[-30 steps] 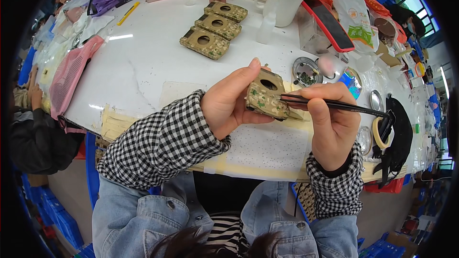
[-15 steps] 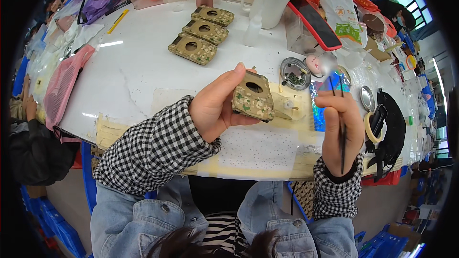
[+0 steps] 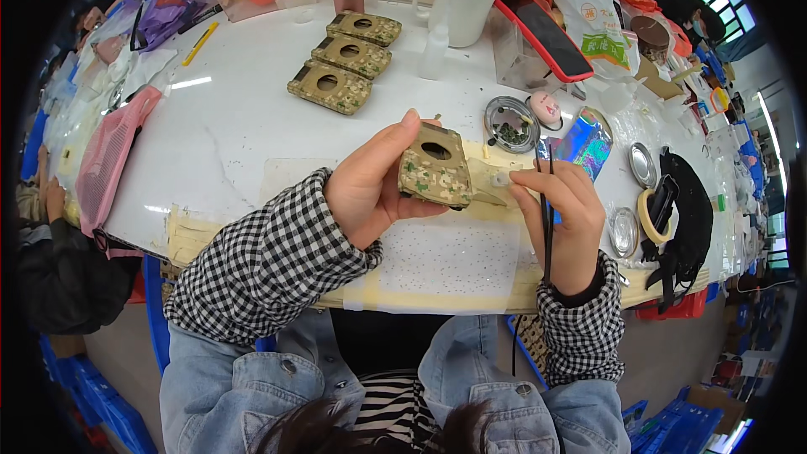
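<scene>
My left hand (image 3: 363,178) is closed round a camouflage-painted toy tank hull (image 3: 435,178), its top tilted up with a dark round hole. Black tweezers (image 3: 547,231) stand upright among the fingers of my right hand (image 3: 567,214), tips pointing away from me. The thumb and forefinger of that hand are at a small whitish translucent piece (image 3: 502,178) on the yellow tape just right of the hull; whether they pinch it I cannot tell. Behind lie several matching hulls in a slanting row, the nearest hull (image 3: 329,87) being lowest.
A round metal dish (image 3: 512,125) of small dark green parts sits beyond my right hand, beside a pink round object (image 3: 545,108). Dotted white paper (image 3: 445,256) lies before me. Farther back stand a white mug (image 3: 458,4) and a red-cased phone (image 3: 545,36); a black bag (image 3: 689,219) lies right.
My right hand has moved left and slightly down to the small whitish piece, still holding the tweezers. The shiny holographic sheet has shifted, and another round metal lid shows at right.
</scene>
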{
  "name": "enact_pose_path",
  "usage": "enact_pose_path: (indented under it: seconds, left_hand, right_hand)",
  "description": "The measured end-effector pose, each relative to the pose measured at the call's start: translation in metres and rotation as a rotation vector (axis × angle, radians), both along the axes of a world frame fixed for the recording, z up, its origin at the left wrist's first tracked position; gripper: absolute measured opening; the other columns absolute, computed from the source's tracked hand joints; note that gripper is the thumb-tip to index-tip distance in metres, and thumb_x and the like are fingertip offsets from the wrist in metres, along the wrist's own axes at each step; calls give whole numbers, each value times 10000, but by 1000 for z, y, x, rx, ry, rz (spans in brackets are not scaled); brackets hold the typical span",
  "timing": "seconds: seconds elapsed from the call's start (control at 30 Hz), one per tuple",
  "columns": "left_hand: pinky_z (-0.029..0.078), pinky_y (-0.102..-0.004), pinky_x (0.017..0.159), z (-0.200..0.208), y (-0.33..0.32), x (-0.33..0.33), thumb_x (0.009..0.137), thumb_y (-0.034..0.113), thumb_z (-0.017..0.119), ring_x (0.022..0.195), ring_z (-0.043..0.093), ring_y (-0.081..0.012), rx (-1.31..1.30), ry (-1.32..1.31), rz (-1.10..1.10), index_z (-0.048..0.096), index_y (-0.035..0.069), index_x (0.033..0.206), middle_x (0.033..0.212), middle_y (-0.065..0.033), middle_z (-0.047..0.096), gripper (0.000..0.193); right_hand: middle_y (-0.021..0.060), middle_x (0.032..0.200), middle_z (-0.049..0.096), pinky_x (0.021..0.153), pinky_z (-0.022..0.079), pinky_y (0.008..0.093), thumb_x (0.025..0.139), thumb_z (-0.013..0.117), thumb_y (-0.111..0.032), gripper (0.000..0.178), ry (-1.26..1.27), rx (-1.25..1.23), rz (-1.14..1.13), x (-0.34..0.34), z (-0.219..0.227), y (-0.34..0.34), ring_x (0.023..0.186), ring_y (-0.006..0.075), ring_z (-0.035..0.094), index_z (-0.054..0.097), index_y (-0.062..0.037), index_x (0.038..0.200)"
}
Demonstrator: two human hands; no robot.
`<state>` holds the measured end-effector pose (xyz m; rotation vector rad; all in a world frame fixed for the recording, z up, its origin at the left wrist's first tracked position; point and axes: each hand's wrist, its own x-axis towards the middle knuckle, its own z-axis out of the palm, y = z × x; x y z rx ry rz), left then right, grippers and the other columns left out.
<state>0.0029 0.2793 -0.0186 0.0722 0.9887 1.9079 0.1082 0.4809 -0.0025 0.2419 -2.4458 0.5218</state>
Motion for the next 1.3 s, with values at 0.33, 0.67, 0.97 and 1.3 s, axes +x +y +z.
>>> enact_pose_path:
  seconds: [0.33,0.67,0.97,1.3]
  left_hand:
    - [527,-370,862,5,1,3,970,461,311,1048,588,-217,-14,12,-7,412,95,1275,1188,-130,556,487]
    - [535,-331,797,7,0,5,971,468,308,966,616,-187,15,15,-27,441,124,1249,1151,-83,575,461]
    - [541,-316,757,9,0,5,972,468,303,921,633,-199,4,22,-30,443,126,1248,1115,-80,593,461]
    - [532,-337,821,8,1,5,968,481,299,1016,600,-205,-17,20,-18,427,103,1267,1172,-108,567,498]
  right_hand:
    - [86,786,621,639,434,254,818,627,15,110,35,-472,139,-1,29,-25,699,162,551,594,5,922]
    - [98,832,625,682,492,226,917,524,-43,73,-71,-769,261,-12,16,-41,750,129,630,540,26,934]
    - [92,811,634,672,484,226,908,533,-32,57,-64,-700,252,-14,16,-38,733,126,624,548,21,922]
    - [91,849,618,673,485,227,930,492,-33,80,-100,-931,244,-8,19,-39,808,140,646,515,36,964]
